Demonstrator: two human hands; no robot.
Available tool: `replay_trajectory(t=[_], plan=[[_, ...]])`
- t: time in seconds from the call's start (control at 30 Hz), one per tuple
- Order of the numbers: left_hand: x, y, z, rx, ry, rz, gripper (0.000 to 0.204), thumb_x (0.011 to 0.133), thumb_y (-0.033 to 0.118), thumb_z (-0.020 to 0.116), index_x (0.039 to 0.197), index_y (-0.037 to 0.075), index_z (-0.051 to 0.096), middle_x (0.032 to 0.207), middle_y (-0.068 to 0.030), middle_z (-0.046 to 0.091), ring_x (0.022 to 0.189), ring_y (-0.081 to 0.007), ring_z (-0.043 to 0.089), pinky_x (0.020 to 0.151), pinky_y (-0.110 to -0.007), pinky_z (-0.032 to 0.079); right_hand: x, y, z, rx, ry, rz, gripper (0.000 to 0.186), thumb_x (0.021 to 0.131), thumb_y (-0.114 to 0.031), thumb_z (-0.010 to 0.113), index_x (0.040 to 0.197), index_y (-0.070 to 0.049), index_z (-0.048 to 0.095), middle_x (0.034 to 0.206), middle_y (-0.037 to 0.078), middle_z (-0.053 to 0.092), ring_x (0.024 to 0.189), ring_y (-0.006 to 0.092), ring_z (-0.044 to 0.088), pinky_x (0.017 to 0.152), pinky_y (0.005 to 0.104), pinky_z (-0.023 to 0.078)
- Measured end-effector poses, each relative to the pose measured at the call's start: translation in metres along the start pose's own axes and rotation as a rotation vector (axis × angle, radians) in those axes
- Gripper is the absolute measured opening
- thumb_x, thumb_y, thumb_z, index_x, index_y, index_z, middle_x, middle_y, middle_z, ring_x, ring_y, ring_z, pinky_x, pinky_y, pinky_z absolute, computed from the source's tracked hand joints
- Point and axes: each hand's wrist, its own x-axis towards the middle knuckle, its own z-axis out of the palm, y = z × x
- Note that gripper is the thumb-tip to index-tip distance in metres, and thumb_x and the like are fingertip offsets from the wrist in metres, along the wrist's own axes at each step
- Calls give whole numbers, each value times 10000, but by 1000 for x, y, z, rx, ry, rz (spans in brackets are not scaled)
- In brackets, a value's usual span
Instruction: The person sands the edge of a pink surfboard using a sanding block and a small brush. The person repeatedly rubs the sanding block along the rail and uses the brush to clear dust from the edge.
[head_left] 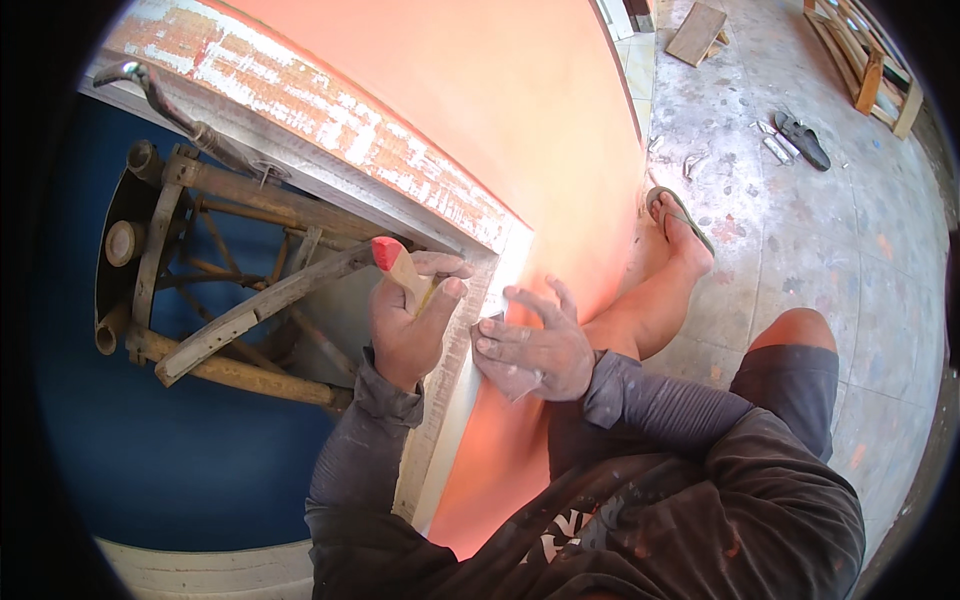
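My left hand (pixel 402 338) is closed around a paintbrush (pixel 402 270) with a red-tipped wooden handle that points up. Its bristles are mostly hidden by my fingers, which rest close to the worn wooden window frame (pixel 432 425). Opposite it, my right hand (pixel 548 352) is bent over a folded brownish sheet that looks like sandpaper (pixel 508 380). The sheet lies against the white edge of the frame, where the frame meets the orange wall (pixel 500 470). Pale dust coats the fingers of both hands.
A metal stay (pixel 205 135) sticks out from the frame's upper left part, beside patchy white paint. Beyond the opening stands a wood-and-bamboo structure (pixel 235 320) against blue. At right, a dark shoe (pixel 802 140), a board (pixel 695 35) and wooden furniture (pixel 870 70) sit on the stained floor (pixel 800 240).
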Motion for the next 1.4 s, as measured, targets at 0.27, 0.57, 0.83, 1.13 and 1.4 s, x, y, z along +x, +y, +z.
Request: replay_trajectory(t=[0.27,0.57,0.83,1.13,1.4], plan=[[1,1,1,26,-8,-24,127,906,32,674,1025,-11,677,1004,-93,701,953,-161,641,874,-316,503,6,25,-3,-85,15,166,606,811,-353,766,1392,-285,605,1499,-29,542,1435,345,379,1162,638,133],[1,4,0,69,-11,-33,121,910,40,671,1019,-13,678,1002,-100,701,956,-170,643,878,-326,502,10,42,-9,-168,43,189,678,781,-313,801,1422,-299,581,1480,-24,563,1447,342,365,1148,651,133],[2,3,0,84,-18,4,121,910,50,671,1014,-12,677,986,-102,703,933,-166,648,855,-321,507,-1,20,3,-67,25,21,560,785,-284,798,1327,-265,657,1440,-13,596,1428,336,402,1169,631,112],[4,3,-3,91,-23,16,110,909,47,671,1005,-7,683,971,-95,708,919,-166,652,845,-311,507,-2,8,5,-26,0,75,530,815,-306,775,1329,-247,659,1429,-10,605,1415,340,414,1164,613,147],[3,3,0,103,-27,-14,121,906,34,669,1018,-8,682,981,-101,713,971,-179,651,880,-333,505,10,38,-7,-154,75,208,570,820,-317,755,1371,-263,621,1442,-25,592,1420,345,404,1150,645,150]])
